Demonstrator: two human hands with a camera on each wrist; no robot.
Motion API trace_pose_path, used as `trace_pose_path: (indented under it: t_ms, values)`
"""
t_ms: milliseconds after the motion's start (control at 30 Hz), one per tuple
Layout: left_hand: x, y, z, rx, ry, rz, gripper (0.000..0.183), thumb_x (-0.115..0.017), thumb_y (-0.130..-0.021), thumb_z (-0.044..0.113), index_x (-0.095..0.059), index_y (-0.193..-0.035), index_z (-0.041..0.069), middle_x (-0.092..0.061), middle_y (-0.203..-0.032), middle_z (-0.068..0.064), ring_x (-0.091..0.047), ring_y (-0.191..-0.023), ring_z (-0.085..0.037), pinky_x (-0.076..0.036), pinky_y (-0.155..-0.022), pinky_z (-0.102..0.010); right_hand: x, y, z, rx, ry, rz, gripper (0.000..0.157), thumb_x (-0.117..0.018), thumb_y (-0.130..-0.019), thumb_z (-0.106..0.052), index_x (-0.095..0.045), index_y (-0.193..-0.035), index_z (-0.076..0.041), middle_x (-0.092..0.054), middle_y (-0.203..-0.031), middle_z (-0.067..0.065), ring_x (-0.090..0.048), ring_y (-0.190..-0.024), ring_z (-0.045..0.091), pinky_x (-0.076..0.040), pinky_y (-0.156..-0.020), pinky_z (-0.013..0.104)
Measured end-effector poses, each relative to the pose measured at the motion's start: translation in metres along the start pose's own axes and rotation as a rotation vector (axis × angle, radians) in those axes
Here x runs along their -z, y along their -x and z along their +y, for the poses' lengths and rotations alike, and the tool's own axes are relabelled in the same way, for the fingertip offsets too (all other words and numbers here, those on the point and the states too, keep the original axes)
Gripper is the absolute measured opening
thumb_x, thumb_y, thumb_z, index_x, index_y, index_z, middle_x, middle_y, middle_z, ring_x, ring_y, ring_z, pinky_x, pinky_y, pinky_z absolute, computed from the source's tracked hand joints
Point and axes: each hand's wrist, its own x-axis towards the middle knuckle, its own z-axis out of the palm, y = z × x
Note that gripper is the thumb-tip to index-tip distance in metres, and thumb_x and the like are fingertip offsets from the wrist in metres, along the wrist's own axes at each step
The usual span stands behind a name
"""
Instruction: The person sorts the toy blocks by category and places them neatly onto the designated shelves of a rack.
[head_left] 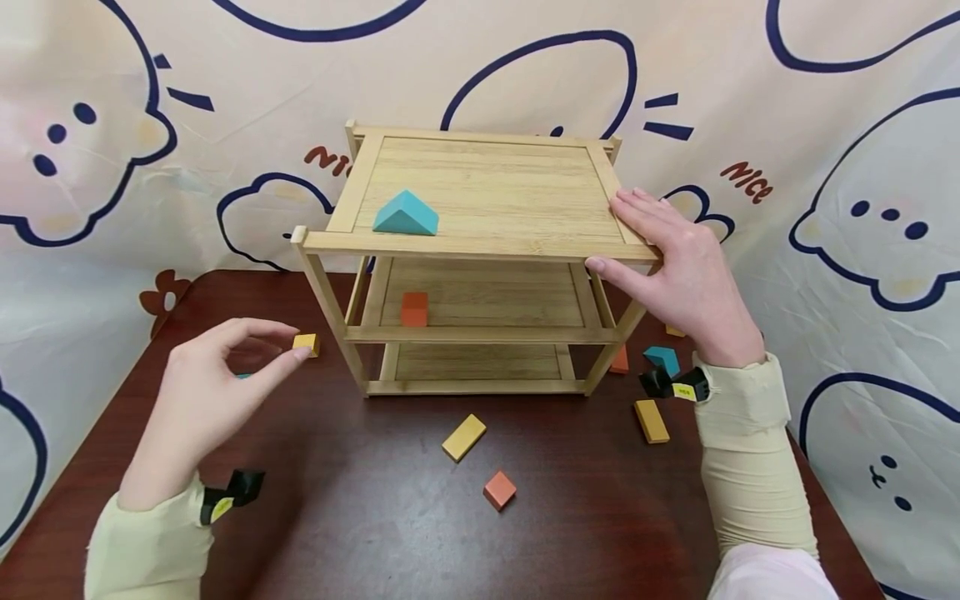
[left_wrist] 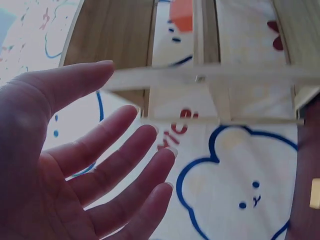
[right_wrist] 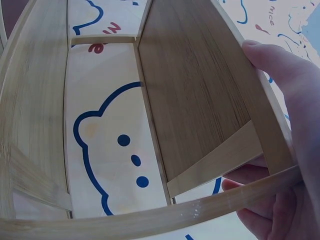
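A three-tier wooden shelf rack (head_left: 495,192) stands on the table. My left hand (head_left: 217,387) is in the air left of it, fingers loosely bent and thumb apart, with nothing in the palm in the left wrist view. Beyond its fingertips a yellow block (head_left: 306,344) shows in the head view. My right hand (head_left: 682,267) grips the rack's front right top corner, thumb (right_wrist: 257,52) at the front edge and fingers round the side. A blue triangular block (head_left: 407,214) sits at the top tier's left front; an orange block (head_left: 414,309) is on the middle tier.
On the dark red table (head_left: 375,517), a yellow rectangular block (head_left: 464,437) and an orange cube (head_left: 499,490) lie before the rack. Right of it are another yellow block (head_left: 652,422) and a blue arch-like block (head_left: 662,360). Behind hangs a cartoon-printed cloth (head_left: 255,100).
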Motion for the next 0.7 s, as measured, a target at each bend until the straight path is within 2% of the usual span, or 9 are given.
trace_pose_path:
  t_ms: [67,167,267,400,533,567,633,700]
  values:
    - [0.005,0.000,-0.004,0.027,-0.006,0.004,0.032,-0.079,-0.089,0.044,-0.074,-0.114,0.026,-0.071,-0.108,0.005,-0.061,-0.082,0.009,-0.046,-0.068,-0.008,0.000,0.000,0.000,-0.004,-0.002,-0.002,0.075,-0.077,-0.086,-0.053,-0.051,-0.151,-0.027,-0.046,-0.154,-0.006,-0.033,-0.146,0.010,-0.031,-0.116,0.050]
    - [0.012,-0.001,-0.011,0.061,-0.007,0.008,0.041,-0.078,-0.089,0.045,-0.071,-0.124,0.025,-0.071,-0.110,0.000,-0.061,-0.084,0.005,-0.044,-0.070,-0.005,0.000,0.000,-0.001,-0.007,-0.002,-0.002,0.075,-0.077,-0.086,-0.053,-0.051,-0.151,-0.027,-0.046,-0.154,-0.006,-0.033,-0.146,0.010,-0.030,-0.116,0.051]
    - [0.017,-0.003,-0.018,0.099,-0.005,0.003,0.051,-0.077,-0.090,0.047,-0.067,-0.133,0.021,-0.070,-0.115,-0.007,-0.066,-0.094,-0.011,-0.040,-0.074,0.000,0.000,0.000,0.000,-0.006,-0.002,0.001,0.075,-0.078,-0.086,-0.053,-0.051,-0.151,-0.027,-0.046,-0.154,-0.006,-0.033,-0.146,0.010,-0.031,-0.116,0.050]
    - [0.021,-0.006,-0.028,0.156,-0.009,-0.026,0.061,-0.073,-0.092,0.050,-0.061,-0.141,0.017,-0.066,-0.125,-0.016,-0.066,-0.106,-0.037,-0.037,-0.071,0.001,-0.001,0.000,0.000,-0.001,-0.005,0.005,0.074,-0.078,-0.086,-0.053,-0.052,-0.151,-0.027,-0.046,-0.153,-0.006,-0.034,-0.146,0.010,-0.031,-0.116,0.050]
    - [0.021,-0.008,-0.038,0.191,-0.025,-0.046,0.065,-0.071,-0.093,0.053,-0.058,-0.144,0.015,-0.062,-0.132,-0.018,-0.063,-0.112,-0.042,-0.040,-0.071,-0.002,-0.002,0.000,0.001,0.001,-0.007,0.005,0.074,-0.077,-0.086,-0.053,-0.052,-0.151,-0.027,-0.046,-0.153,-0.006,-0.034,-0.146,0.010,-0.031,-0.116,0.051]
    - [0.021,-0.008,-0.041,0.199,-0.032,-0.050,0.066,-0.070,-0.093,0.053,-0.058,-0.144,0.015,-0.062,-0.133,-0.018,-0.063,-0.113,-0.042,-0.046,-0.074,-0.008,-0.002,0.000,0.000,0.001,-0.007,0.006,0.074,-0.077,-0.086,-0.054,-0.052,-0.151,-0.027,-0.046,-0.153,-0.006,-0.034,-0.146,0.010,-0.031,-0.116,0.051]
    - [0.021,-0.009,-0.046,0.215,-0.036,-0.061,0.068,-0.069,-0.093,0.055,-0.056,-0.146,0.014,-0.060,-0.135,-0.019,-0.061,-0.116,-0.044,-0.055,-0.084,-0.026,-0.002,0.000,0.001,0.001,-0.007,0.007,0.074,-0.077,-0.087,-0.054,-0.052,-0.151,-0.027,-0.046,-0.154,-0.006,-0.033,-0.146,0.010,-0.031,-0.116,0.051]
    - [0.020,-0.010,-0.052,0.235,-0.033,-0.080,0.071,-0.067,-0.094,0.056,-0.053,-0.148,0.012,-0.058,-0.138,-0.021,-0.058,-0.118,-0.047,-0.054,-0.092,-0.050,-0.002,0.000,0.000,0.003,-0.006,0.008,0.074,-0.077,-0.087,-0.054,-0.051,-0.151,-0.028,-0.046,-0.153,-0.006,-0.033,-0.146,0.009,-0.031,-0.116,0.050]
